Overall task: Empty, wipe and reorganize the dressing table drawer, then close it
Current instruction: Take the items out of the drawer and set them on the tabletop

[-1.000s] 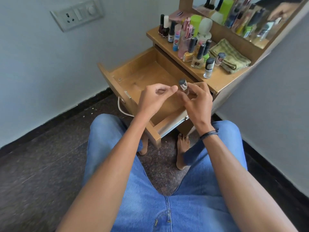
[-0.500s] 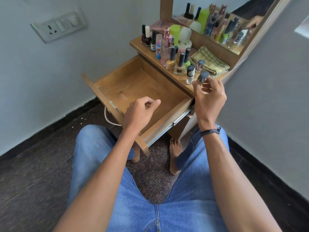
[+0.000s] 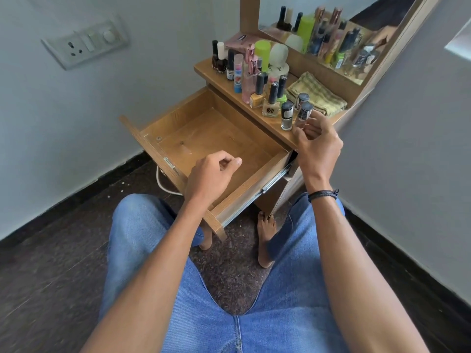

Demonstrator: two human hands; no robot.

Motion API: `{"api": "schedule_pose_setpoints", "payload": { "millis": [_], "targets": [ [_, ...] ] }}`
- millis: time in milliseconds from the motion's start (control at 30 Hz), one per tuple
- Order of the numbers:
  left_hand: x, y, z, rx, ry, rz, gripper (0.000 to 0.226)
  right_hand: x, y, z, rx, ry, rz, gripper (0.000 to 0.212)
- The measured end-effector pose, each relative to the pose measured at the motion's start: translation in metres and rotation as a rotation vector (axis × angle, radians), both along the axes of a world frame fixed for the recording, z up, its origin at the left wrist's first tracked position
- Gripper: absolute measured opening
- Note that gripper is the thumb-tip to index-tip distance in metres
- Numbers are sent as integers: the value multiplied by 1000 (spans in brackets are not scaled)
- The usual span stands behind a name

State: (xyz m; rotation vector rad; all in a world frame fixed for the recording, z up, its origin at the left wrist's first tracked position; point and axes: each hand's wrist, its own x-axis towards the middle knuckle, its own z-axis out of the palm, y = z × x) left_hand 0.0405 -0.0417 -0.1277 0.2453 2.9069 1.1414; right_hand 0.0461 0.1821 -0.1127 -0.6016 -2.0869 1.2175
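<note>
The wooden drawer (image 3: 254,179) of the dressing table is pulled fully out, and its bare bottom shows only a few smudges. My left hand (image 3: 211,177) hovers over the drawer's front half, fingers curled in and holding nothing. My right hand (image 3: 317,146) is at the front right corner of the tabletop (image 3: 211,72). Its fingertips are around the lower part of a small dark-capped nail polish bottle (image 3: 305,111), which stands upright on the top. Several other polish bottles and cosmetics (image 3: 270,103) crowd the tabletop. A folded yellow-green cloth (image 3: 318,95) lies behind them.
A mirror (image 3: 331,29) rises behind the tabletop. Walls close in on the left and the right, with a switch plate (image 3: 86,44) on the left one. My knees in blue jeans and bare feet (image 3: 265,238) sit under the drawer. A white cable (image 3: 163,183) hangs below it.
My right hand carried the small bottle from over the drawer up to the tabletop corner and set it down. My left hand dropped lower over the drawer and stayed curled.
</note>
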Motion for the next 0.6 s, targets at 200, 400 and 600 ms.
{"api": "schedule_pose_setpoints", "payload": {
  "millis": [200, 400, 600],
  "targets": [
    [1, 0, 0, 13, -11, -18, 24, 9, 13, 3, -3, 51, 3, 42],
    [0, 0, -1, 7, -27, -28, 22, -4, 43, 19, 223, 28, -63, 35],
    [2, 0, 0, -2, -26, -25, 20, -37, 76, 26, 541, -341, 213, 42]
  ]
}}
